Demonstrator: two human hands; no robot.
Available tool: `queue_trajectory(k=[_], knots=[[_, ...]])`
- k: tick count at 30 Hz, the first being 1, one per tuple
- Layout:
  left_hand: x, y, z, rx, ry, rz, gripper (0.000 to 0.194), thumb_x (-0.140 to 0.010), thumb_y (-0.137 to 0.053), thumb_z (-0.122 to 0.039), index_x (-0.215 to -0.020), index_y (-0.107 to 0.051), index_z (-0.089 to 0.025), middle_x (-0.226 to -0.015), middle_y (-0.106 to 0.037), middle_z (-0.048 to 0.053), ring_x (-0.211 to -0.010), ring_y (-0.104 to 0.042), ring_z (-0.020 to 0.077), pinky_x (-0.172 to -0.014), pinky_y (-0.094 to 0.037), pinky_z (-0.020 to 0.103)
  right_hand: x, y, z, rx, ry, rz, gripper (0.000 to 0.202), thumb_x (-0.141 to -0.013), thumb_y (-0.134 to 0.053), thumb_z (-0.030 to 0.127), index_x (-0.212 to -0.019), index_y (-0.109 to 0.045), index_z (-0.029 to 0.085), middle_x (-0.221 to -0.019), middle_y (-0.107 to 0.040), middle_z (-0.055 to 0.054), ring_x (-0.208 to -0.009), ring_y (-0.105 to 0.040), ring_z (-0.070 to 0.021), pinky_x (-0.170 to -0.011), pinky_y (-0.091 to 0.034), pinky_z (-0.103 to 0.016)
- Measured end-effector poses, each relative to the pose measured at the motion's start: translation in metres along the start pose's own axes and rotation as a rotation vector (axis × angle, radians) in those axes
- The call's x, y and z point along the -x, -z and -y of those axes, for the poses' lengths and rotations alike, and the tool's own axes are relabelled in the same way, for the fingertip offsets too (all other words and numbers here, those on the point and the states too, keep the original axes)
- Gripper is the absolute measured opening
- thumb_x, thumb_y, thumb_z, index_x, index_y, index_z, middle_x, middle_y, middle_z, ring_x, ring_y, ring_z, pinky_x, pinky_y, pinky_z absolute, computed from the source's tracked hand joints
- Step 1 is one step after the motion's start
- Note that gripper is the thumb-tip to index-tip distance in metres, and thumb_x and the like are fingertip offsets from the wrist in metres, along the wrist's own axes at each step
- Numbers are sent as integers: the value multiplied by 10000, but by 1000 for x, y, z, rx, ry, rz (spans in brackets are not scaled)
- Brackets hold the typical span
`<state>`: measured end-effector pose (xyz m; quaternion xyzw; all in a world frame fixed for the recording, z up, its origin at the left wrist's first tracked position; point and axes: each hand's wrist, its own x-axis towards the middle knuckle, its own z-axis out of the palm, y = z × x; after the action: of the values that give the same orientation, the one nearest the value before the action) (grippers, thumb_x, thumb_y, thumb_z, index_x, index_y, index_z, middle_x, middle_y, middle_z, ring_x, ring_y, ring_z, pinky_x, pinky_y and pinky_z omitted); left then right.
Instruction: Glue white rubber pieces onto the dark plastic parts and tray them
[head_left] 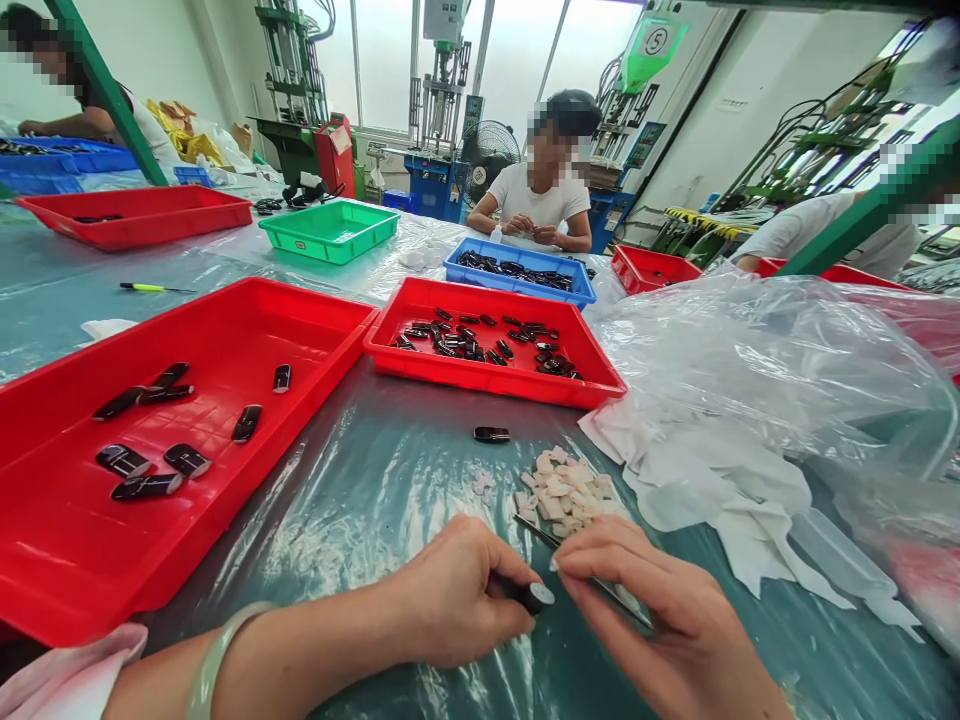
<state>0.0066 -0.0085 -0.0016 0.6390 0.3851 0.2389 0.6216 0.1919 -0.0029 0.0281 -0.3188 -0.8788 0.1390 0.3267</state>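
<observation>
My left hand (465,595) is closed round a small black part (535,597) whose pale oval end faces right. Just to its right, my right hand (645,600) holds dark metal tweezers (536,530), their tip pointing up and left. A tiny white piece (553,565) shows at the right fingertips. Beyond the hands lies a pile of cream-coloured pieces (566,485), with a few pale bits (484,484) to its left. One black part (491,434) rests alone on the plastic-covered table (360,500).
A large red tray (225,510) with several black parts is at left. Behind are a smaller red tray (487,388), a blue tray (517,283) and a green tray (330,250). Clear plastic (787,370) and white sheets (697,480) lie right. A person (544,195) sits opposite.
</observation>
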Motion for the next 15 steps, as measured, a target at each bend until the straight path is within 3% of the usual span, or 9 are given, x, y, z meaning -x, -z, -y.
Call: queue_trajectory(k=[10,15], knots=[[-1,1,-6,-30,4,-8,87,-618,-470,-79,-560,-510,-130,-505,-231,-68,-494,-233,55,-425,-176,178,7,-6,2,16,103,20,193,-780,-518,15,-837,-574,190,-735,-623,-23,-644,-565,-122,-666,-494,-314],[-1,0,-2,-35,8,-15,192,-619,-466,-75,-668,-649,-104,-516,-260,-65,-500,-257,58,-430,-196,170,10,-7,4,77,130,22,203,-775,-523,24,-871,-576,195,-736,-626,-29,-648,-577,-141,-702,-498,-352]])
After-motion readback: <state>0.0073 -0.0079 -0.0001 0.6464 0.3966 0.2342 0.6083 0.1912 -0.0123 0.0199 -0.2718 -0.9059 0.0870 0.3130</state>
